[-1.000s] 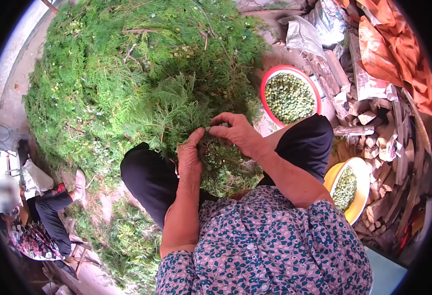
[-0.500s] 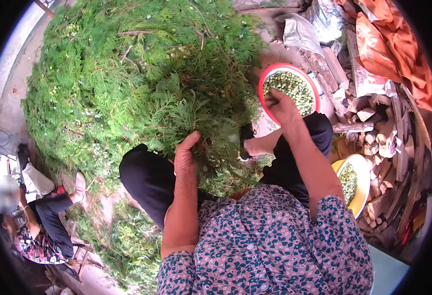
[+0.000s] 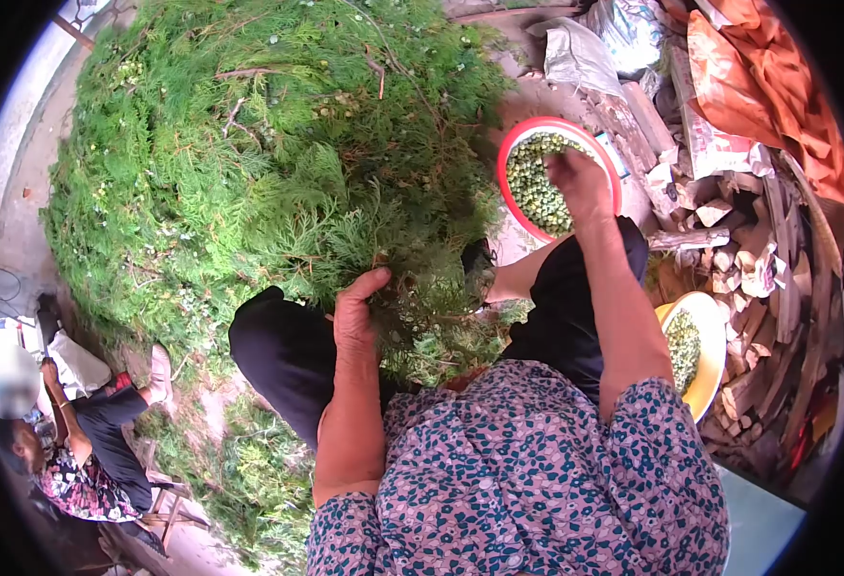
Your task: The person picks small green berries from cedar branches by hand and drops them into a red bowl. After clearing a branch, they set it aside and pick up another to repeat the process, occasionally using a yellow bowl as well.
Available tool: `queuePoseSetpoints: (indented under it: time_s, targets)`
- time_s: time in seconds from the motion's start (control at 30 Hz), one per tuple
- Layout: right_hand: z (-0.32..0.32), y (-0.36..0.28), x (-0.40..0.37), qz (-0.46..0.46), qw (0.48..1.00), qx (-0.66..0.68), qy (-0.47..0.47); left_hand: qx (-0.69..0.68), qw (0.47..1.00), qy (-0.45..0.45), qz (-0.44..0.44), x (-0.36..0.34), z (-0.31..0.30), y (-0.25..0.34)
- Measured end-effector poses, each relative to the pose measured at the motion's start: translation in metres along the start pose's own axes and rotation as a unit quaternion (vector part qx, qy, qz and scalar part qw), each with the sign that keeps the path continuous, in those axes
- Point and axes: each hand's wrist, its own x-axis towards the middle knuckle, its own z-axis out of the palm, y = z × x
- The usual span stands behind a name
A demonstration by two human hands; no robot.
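Note:
My left hand (image 3: 357,302) is closed around a leafy evergreen sprig (image 3: 331,230), its thumb pointing up along the stem. The sprig's flat green fronds merge with the large heap of cut evergreen branches (image 3: 191,182) in front of me. To the right, my right hand (image 3: 580,182) hangs over a red-rimmed basin (image 3: 504,182). Small round green cones (image 3: 534,182) cover the inside of that basin. The fingers of this hand are smeared by motion, so whether anything is between them is hidden.
A yellow basin (image 3: 715,370) of similar green cones (image 3: 683,350) stands by my right side. Split firewood (image 3: 753,326) and an orange sheet (image 3: 767,77) lie beyond it at the right. On the left, another person (image 3: 81,470) sits on a low wooden stool (image 3: 167,514).
My right hand has moved right and slightly up across the red-rimmed basin, from its left part toward its right rim. My left hand stays around the sprig.

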Motion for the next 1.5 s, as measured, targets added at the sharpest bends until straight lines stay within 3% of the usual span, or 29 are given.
queuePoseSetpoints:
  time_s: [0.03,0.1,0.2,0.23,0.3,0.33,0.4,0.43,0.5,0.53,0.6,0.63,0.7,0.83,0.9,1.0,1.03,1.1,1.23,1.27,1.3,1.33,1.4,1.43,1.47,1.5]
  targets:
    - [0.037,-0.013,-0.038,-0.001,0.985,-0.132,-0.109,0.001,1.000,0.001,-0.002,0.000,0.000,-0.001]
    - [0.073,-0.003,-0.083,0.043,0.907,-0.342,-0.243,0.017,1.000,0.004,0.023,0.002,0.002,-0.002]
    - [0.111,0.016,-0.137,-0.023,0.766,-0.532,-0.361,0.027,0.999,0.016,0.012,-0.001,0.005,0.000]
    - [0.115,0.024,-0.145,-0.023,0.766,-0.532,-0.361,0.027,0.999,0.016,0.012,-0.001,0.005,0.000]
    - [0.115,0.042,-0.154,-0.036,0.837,-0.426,-0.341,0.063,0.997,0.050,0.018,-0.002,0.005,0.000]
    - [0.114,0.048,-0.155,-0.037,0.836,-0.427,-0.343,0.062,0.997,0.051,0.019,-0.003,0.007,-0.001]
    - [0.115,0.056,-0.157,0.040,0.915,-0.259,-0.306,0.033,0.998,0.026,0.054,-0.005,0.013,-0.001]
    - [0.115,0.056,-0.161,0.039,0.915,-0.260,-0.307,0.031,0.998,0.026,0.056,-0.005,0.014,-0.002]
    - [0.116,0.054,-0.169,0.106,0.956,-0.160,-0.220,-0.008,0.995,0.075,0.067,-0.002,0.017,-0.005]
    - [0.115,0.059,-0.172,0.106,0.956,-0.162,-0.221,-0.010,0.995,0.075,0.068,0.001,0.017,-0.006]
    - [0.114,0.071,-0.175,0.017,0.978,-0.112,-0.174,-0.018,0.990,0.117,0.077,0.004,0.015,-0.008]
    - [0.115,0.068,-0.175,0.017,0.978,-0.113,-0.177,-0.020,0.990,0.118,0.079,0.002,0.018,-0.006]
    - [0.118,0.057,-0.173,-0.029,0.945,-0.219,-0.243,0.123,0.971,0.190,0.077,-0.006,0.025,-0.001]
    - [0.119,0.058,-0.163,0.013,0.938,-0.164,-0.306,0.077,0.973,0.208,0.069,0.001,0.016,-0.005]
    - [0.117,0.063,-0.162,0.053,0.966,-0.085,-0.239,-0.007,0.989,0.118,0.091,-0.013,0.034,0.001]
    - [0.116,0.053,-0.162,0.090,0.967,-0.046,-0.234,0.026,0.994,0.064,0.090,-0.004,0.015,-0.009]
    - [0.117,0.049,-0.164,0.089,0.967,-0.046,-0.233,0.026,0.994,0.063,0.090,-0.005,0.014,-0.009]
    - [0.119,0.041,-0.167,0.180,0.967,0.005,-0.182,-0.049,0.995,0.084,0.038,-0.004,0.014,-0.007]
    - [0.113,0.053,-0.163,0.162,0.977,-0.026,-0.134,0.011,0.993,0.103,0.057,-0.009,0.018,-0.002]
    - [0.113,0.054,-0.160,-0.013,0.983,-0.154,-0.100,0.009,0.994,0.087,0.068,-0.010,0.018,-0.002]
    - [0.112,0.054,-0.157,-0.187,0.941,-0.277,-0.061,0.006,0.994,0.071,0.079,-0.011,0.017,-0.002]
    - [0.115,0.045,-0.155,-0.187,0.941,-0.276,-0.059,0.007,0.994,0.071,0.078,-0.011,0.017,-0.001]
    - [0.122,0.014,-0.155,-0.333,0.847,-0.329,-0.251,0.034,0.995,0.054,0.079,-0.012,0.016,0.001]
    - [0.129,0.013,-0.157,-0.312,0.854,-0.291,-0.299,0.037,0.995,0.053,0.076,-0.011,0.015,0.000]
    - [0.128,0.013,-0.155,-0.313,0.854,-0.290,-0.296,0.010,0.996,0.030,0.083,-0.008,0.013,-0.002]
    - [0.128,0.015,-0.153,-0.369,0.802,-0.354,-0.309,-0.017,0.996,0.007,0.091,-0.005,0.011,-0.003]
